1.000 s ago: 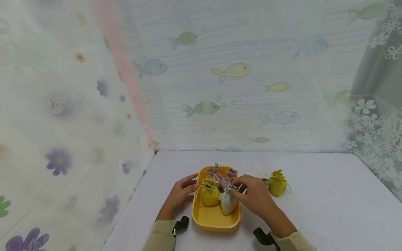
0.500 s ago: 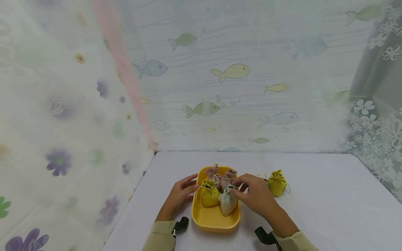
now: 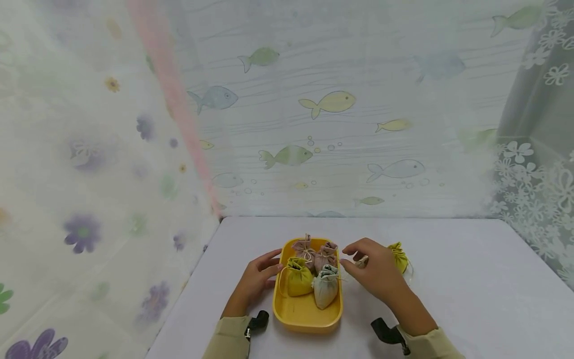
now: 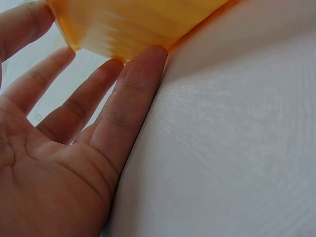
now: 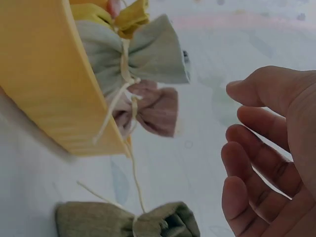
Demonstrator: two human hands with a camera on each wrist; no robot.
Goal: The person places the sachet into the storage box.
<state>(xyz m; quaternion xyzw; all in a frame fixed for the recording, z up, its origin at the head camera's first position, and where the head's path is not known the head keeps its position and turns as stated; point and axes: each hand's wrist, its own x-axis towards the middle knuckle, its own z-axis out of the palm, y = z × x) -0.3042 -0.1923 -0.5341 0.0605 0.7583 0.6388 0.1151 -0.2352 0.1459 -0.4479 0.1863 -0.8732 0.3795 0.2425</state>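
A yellow tray sits on the white table and holds several small drawstring pouches: two pink, one yellow and one pale grey-green. My left hand rests with straight fingers against the tray's left wall. My right hand hovers just right of the tray, fingers relaxed and holding nothing. Under it lies an olive pouch, and a yellow pouch stands behind it. The right wrist view shows the empty hand beside the grey-green pouch.
Sheer curtains printed with fish and flowers enclose the table at the back, left and right. The table's left edge runs close to my left arm. Bare tabletop stretches to the right.
My right hand let go of the grey-green pouch, which stays in the tray, and moved right toward the olive pouch. The left hand has not moved.
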